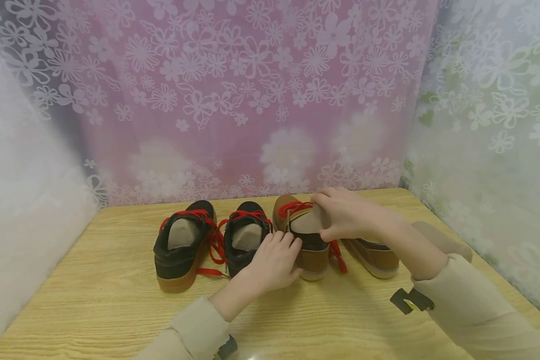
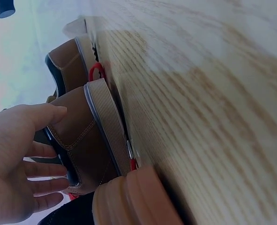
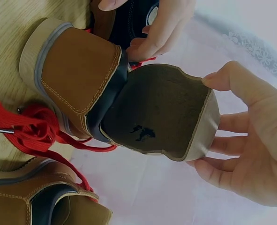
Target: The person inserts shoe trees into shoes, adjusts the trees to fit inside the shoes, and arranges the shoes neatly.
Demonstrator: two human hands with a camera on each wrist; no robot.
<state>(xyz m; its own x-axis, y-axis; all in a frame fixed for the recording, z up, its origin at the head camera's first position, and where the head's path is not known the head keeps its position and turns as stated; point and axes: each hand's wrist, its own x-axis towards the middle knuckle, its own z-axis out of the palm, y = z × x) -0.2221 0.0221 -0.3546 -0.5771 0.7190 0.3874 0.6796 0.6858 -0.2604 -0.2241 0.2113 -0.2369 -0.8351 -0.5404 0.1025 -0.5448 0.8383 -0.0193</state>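
Observation:
My right hand (image 3: 250,136) pinches the outer end of a hollow, moulded paper-pulp shoe insert (image 3: 161,112), thumb on one edge and fingers under the other. The insert's inner end is down in the opening of a brown lace-up shoe (image 3: 77,70) with red laces. At that shoe's heel, my left hand (image 1: 272,262) has its fingertips at the collar; the thumb, in the left wrist view (image 2: 44,115), overlaps the heel. Beside it stands a black shoe (image 1: 234,260), its beige insert (image 1: 247,236) inside, partly hidden by my left hand.
Another black shoe (image 1: 175,270) with a beige insert stands at the left end of the row. A second brown shoe (image 1: 382,257) is at the right, partly behind my right arm. Beyond that arm lies another beige insert (image 1: 445,241). Flowered curtains (image 1: 270,100) edge the wooden table (image 1: 94,310).

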